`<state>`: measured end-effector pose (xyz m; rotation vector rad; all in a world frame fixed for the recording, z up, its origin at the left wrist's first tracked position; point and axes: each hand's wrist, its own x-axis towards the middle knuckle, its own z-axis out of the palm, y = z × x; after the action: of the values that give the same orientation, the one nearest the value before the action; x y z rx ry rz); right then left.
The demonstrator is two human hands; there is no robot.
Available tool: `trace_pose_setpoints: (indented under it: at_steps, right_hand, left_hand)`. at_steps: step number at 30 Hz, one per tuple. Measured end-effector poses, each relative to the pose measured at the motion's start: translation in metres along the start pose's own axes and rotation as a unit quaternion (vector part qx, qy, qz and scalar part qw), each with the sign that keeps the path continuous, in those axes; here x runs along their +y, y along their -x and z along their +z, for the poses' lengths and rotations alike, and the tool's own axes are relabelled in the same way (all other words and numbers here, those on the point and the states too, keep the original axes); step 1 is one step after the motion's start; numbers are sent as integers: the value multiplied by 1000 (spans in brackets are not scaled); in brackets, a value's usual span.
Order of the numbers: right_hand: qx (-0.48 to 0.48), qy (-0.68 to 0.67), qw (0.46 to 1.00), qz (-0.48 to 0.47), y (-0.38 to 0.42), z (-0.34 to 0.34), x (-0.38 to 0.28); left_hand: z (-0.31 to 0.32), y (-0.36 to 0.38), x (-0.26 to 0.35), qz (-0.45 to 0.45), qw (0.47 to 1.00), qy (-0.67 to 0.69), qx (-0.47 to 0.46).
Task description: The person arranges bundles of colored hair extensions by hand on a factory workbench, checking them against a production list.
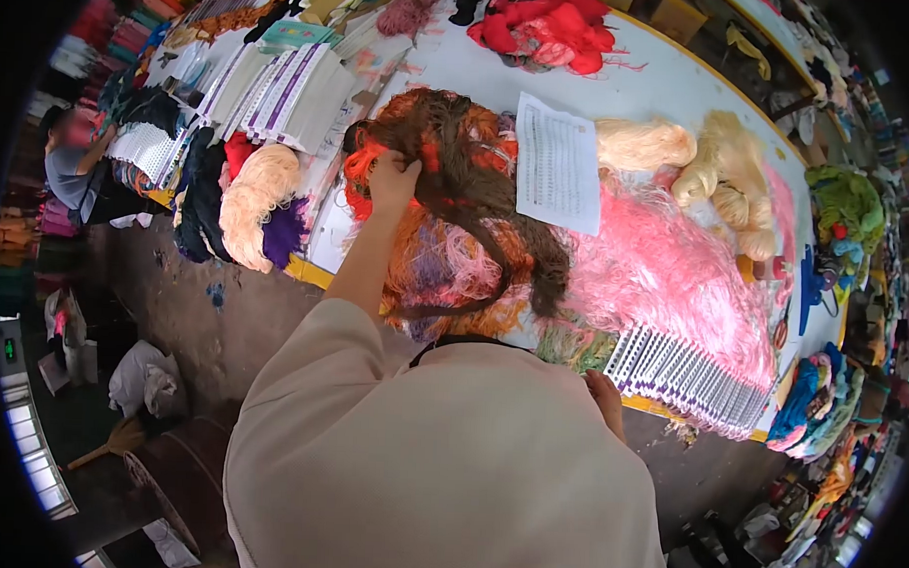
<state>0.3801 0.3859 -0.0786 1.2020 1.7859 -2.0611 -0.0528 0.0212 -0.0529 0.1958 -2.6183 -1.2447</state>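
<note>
My left hand (393, 180) reaches into a heap of loose yarn on the table, its fingers closed on strands where dark brown yarn (463, 174) meets bright orange-red yarn (360, 169). The brown strands trail over orange and purple yarn (420, 258) toward the table's near edge. My right hand (603, 391) is low by that edge, beside a row of white-and-purple punched strips (686, 382); my body partly hides it, and I cannot tell what its fingers do. A printed sheet (559, 162) lies right of the brown yarn, over pink yarn (666, 261).
Cream skeins (733, 179) lie at the right, and red yarn (544, 27) at the back. Stacks of white-and-purple cards (281, 93) stand on the left, above a peach skein (259, 205). Another person (73, 161) works at the far left. A drum (178, 475) is on the floor.
</note>
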Motion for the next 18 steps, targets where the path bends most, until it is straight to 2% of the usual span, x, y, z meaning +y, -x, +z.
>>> trace_pose_setpoints:
  at_steps: [1, 2, 3, 4, 5, 6, 7, 9, 10, 11, 13, 14, 15, 16, 17, 18]
  right_hand:
    - [-4, 18, 1000, -15, 0, 1, 1]
    - [-4, 17, 1000, -15, 0, 1, 1]
    - [7, -36, 998, 51, 0, 3, -5]
    - [20, -89, 989, 117, 0, 3, -7]
    - [20, -90, 989, 116, 0, 2, -4]
    - [13, -89, 990, 106, -2, 0, 1]
    - [6, -88, 991, 96, -3, -1, 5]
    - [7, -100, 989, 107, -7, -5, 13]
    - [8, -111, 987, 117, -9, -6, 18]
    - [9, -105, 987, 123, -9, -5, 17]
    - [1, -92, 988, 122, -6, -1, 9]
    - [3, -92, 987, 129, -7, 1, 9]
    - [1, -95, 988, 124, -8, 4, 5]
    - [0, -97, 988, 120, -6, 6, 2]
    - [-47, 205, 968, -133, -7, 1, 12]
    - [-38, 43, 998, -31, -9, 4, 9]
  left_hand:
    - [-5, -2, -1, 1, 1000, -1, 1]
    - [-10, -3, -2, -135, 974, 175, -56]
    - [-17, -5, 0, -263, 896, 341, -111]
    - [-29, -13, -8, -276, 829, 468, -133]
    - [-37, -16, -15, -271, 787, 540, -127]
    - [-61, -13, 11, -265, 739, 608, -121]
    - [-84, -10, 41, -228, 713, 647, -142]
    - [-124, -15, 46, -170, 656, 721, -141]
    - [-138, -27, 36, -93, 636, 753, -139]
    - [-165, -22, 74, -61, 618, 771, -142]
    - [-215, -22, 104, 33, 574, 800, -172]
    - [-238, -18, 124, 71, 548, 815, -176]
    - [-257, -15, 142, 90, 496, 842, -192]
    - [-274, -11, 159, 112, 520, 824, -195]
    - [-284, -10, 173, 120, 539, 809, -202]
    - [-284, -5, 184, 128, 621, 764, -118]
